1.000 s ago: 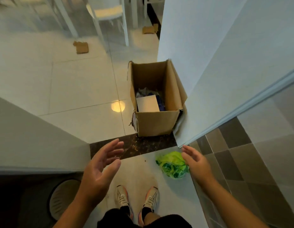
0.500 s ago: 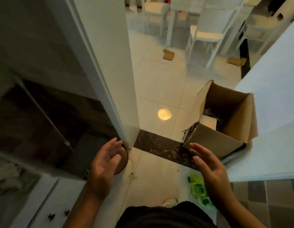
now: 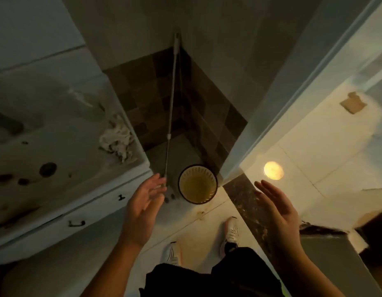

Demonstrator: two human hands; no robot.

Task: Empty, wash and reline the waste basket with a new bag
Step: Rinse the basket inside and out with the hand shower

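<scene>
Counter point(image 3: 63, 151): pale surface along the left edge, dark spots on it, drawer pulls below its front edge.
Rag point(image 3: 116, 140): crumpled cloth lying near the counter's right end.
Pole point(image 3: 172, 108): thin pale rod leaning into the tiled corner; its lower end comes down just beside the left hand's fingertips. Contact cannot be confirmed.
Left hand point(image 3: 143, 202): raised over the floor, palm facing inward, fingers straight and slightly spread. Holds nothing.
Waste basket point(image 3: 197, 183): round, dark-rimmed, upright on the floor in the corner, just beside the end of the white wall, between the two hands and beyond them. Interior shows yellowish ribbed walls and a bare bottom; no bag and no rubbish visible inside.
Doorway strip point(image 3: 245, 202): dark speckled strip crossing the floor between the basket and the right hand.
Right hand point(image 3: 278, 213): raised, palm facing inward, fingers extended and close together. Holds nothing, touches nothing.
Progress, done: basket appears emptied, judged from its bare interior.
Progress, left: washing and fitting a new bag. No new bag is in view.
Current step, judged: both hands spread wide apart as if to reach down and take hold of the basket.
</scene>
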